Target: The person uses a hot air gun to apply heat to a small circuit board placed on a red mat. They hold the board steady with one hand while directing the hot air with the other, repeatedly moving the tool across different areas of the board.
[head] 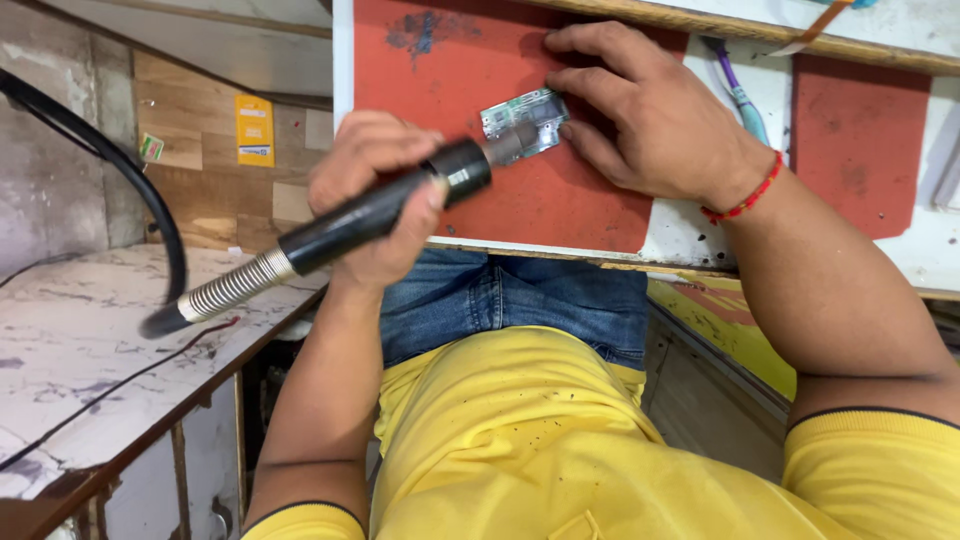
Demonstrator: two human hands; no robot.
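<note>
Gripping the black hot-air handle [375, 213] in my left hand [372, 195], fingers wrapped tight around it, I keep its metal nozzle over the small green circuit board [524, 123] near the middle of the red mat [560, 205]. My right hand [645, 110] lies flat and spread, fingertips pinning the board's far and right edges. Farther left, a yellow rectangular label [254, 130] and a small green-and-white sticker [151, 148] sit on the wooden wall panel [200, 150].
</note>
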